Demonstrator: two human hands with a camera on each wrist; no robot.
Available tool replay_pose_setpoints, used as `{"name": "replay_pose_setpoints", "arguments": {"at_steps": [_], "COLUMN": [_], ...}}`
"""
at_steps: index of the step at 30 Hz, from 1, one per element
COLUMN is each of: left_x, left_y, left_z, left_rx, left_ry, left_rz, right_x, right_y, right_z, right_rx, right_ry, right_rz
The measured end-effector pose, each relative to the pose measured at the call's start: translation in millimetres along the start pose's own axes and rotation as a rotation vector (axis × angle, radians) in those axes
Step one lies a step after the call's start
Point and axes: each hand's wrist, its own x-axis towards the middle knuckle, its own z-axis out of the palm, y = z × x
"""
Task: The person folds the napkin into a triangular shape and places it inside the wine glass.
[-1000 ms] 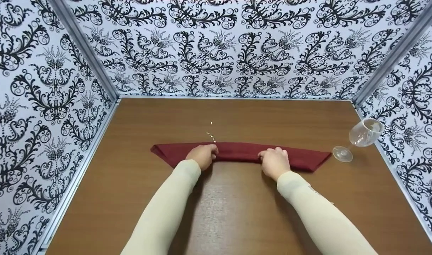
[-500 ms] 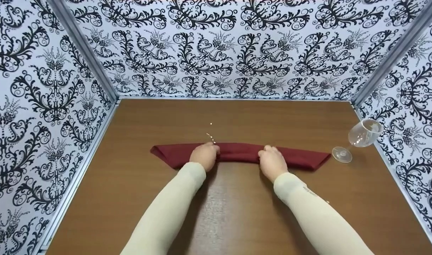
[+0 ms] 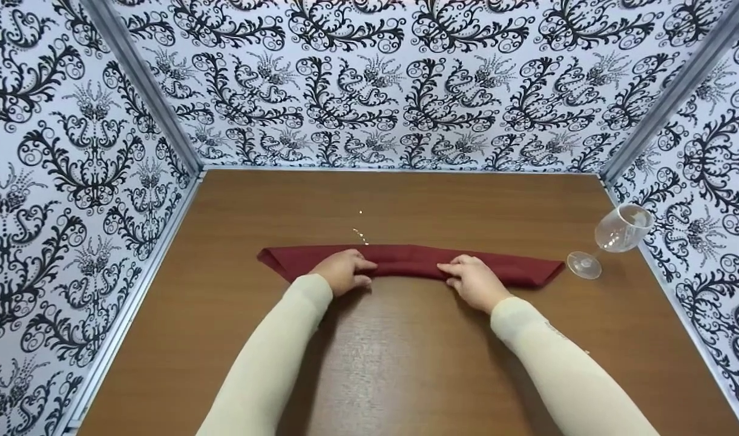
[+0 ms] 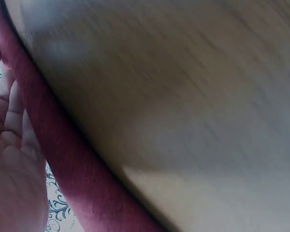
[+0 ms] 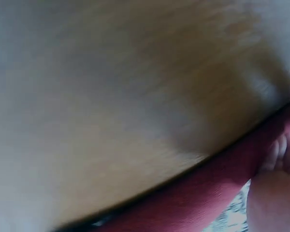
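Note:
A dark red cloth napkin (image 3: 405, 260), folded into a long narrow band with slanted ends, lies crosswise on the wooden table. My left hand (image 3: 343, 270) rests on its left half, fingers stretched over the fabric and thumb apart near the front edge. Over the right half, my right hand (image 3: 475, 281) touches the band with extended fingers pointing inward. In the left wrist view, straight fingers (image 4: 9, 108) of the left hand meet the red fabric (image 4: 63, 140). The right wrist view has the right hand's fingertips (image 5: 280, 152) against the cloth (image 5: 208, 193).
A clear stemmed wine glass (image 3: 620, 230) is on the table beyond the napkin's right end. Small bright specks (image 3: 361, 236) dot the brown tabletop (image 3: 399, 206) behind the cloth. Black-and-white patterned walls (image 3: 369, 91) enclose the back and sides.
Both hands have loosened from curled to extended fingers and moved slightly apart, the left one leftward, the right one rightward. The napkin's right end lies a little flatter; the glass stays put.

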Motion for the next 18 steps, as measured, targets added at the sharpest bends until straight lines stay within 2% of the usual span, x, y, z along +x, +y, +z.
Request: {"name": "replay_pose_setpoints", "arguments": {"at_steps": [5, 14, 18], "left_x": [-0.6, 3.7, 2.8], "left_y": [-1.0, -8.4, -8.8], "left_z": [1.4, 5.7, 4.4], "left_rx": [-0.035, -0.018, -0.053], "left_ry": [0.008, 0.024, 0.011], "left_rz": [0.006, 0.02, 0.0], "right_x": [0.1, 0.9, 0.8], "right_y": [6.2, 11.5, 13.2], "right_z": [-3.5, -4.0, -5.2], "right_rx": [0.079, 0.13, 0.165], "right_ry": [-0.072, -0.061, -0.067], "right_rz": [0.053, 0.06, 0.077]}}
